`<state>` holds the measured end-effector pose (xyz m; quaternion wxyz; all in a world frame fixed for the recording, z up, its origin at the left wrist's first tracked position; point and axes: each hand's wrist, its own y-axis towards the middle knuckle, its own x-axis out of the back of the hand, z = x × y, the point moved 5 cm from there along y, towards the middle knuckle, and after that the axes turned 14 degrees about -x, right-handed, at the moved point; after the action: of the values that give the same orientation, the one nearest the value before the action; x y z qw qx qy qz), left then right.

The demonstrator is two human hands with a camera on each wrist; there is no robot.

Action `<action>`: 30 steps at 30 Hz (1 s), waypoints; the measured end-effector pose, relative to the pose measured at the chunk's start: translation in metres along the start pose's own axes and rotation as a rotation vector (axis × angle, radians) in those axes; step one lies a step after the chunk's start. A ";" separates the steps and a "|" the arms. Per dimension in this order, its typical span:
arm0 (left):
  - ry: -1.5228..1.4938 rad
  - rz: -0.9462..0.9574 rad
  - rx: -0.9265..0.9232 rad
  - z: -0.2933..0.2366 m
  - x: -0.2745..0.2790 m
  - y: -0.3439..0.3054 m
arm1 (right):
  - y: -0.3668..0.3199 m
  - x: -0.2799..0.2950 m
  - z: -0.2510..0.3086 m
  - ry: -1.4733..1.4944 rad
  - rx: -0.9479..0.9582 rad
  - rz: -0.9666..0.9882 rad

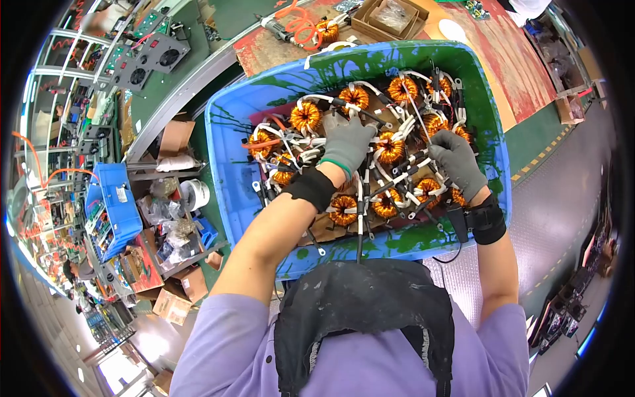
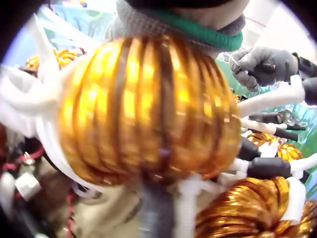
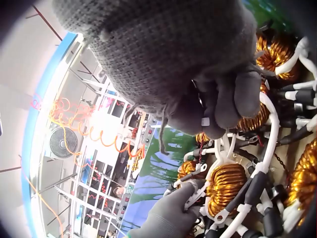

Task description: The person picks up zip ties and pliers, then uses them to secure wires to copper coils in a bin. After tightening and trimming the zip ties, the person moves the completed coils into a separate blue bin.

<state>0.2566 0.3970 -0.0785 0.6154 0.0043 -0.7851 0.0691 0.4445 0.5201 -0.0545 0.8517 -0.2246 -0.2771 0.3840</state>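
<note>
Toroidal coils [image 1: 305, 117] wound with copper wire, with white-sleeved leads and black sleeves, fill a blue bin [image 1: 221, 165]. My left hand [image 1: 348, 142], in a grey glove, reaches down among them. Its fingers pinch a white-sleeved lead [image 3: 194, 197] beside one copper coil [image 3: 226, 188]. Close below that wrist, a large blurred coil [image 2: 148, 109] fills the left wrist view and hides the fingers. Over the bin's right side, my gloved right hand [image 1: 456, 162] has its fingers curled, pinching a thin light-coloured strip [image 1: 418, 112]. What this strip is, I cannot tell.
Behind the bin, a worn red bench [image 1: 503, 59] carries a cardboard box [image 1: 389, 18] and an orange coiled hose [image 1: 301, 26]. A blue crate [image 1: 114, 205] and a white bucket [image 1: 195, 194] stand on the left. Brown cardboard lies under the coils.
</note>
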 end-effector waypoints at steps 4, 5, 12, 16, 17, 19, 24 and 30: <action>0.149 0.120 -0.084 0.005 0.004 0.003 | -0.002 -0.001 0.004 0.016 0.031 -0.007; 0.097 0.105 -0.082 0.009 0.006 0.004 | -0.003 0.000 0.006 0.029 0.028 -0.005; -0.612 -0.329 0.215 0.074 -0.021 -0.003 | -0.007 -0.003 0.014 0.063 0.058 0.050; -1.459 -0.672 0.449 0.062 -0.037 -0.007 | 0.001 -0.032 0.012 -0.199 0.067 0.147; -1.456 -0.786 0.419 0.061 -0.032 -0.008 | 0.007 -0.038 0.006 -0.201 0.050 0.168; -1.435 -0.941 0.383 0.060 -0.022 -0.009 | 0.006 -0.043 0.013 -0.298 -0.033 0.177; -1.433 -0.690 0.711 0.065 -0.019 -0.007 | 0.012 -0.052 0.027 -0.477 -0.002 0.131; -1.135 -0.510 0.563 0.061 -0.002 -0.016 | 0.012 -0.047 0.037 -0.476 -0.059 0.104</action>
<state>0.1994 0.3736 -0.0935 0.0807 0.3844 -0.9130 0.1106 0.3881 0.4975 -0.0482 0.7344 -0.1666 -0.4691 0.4613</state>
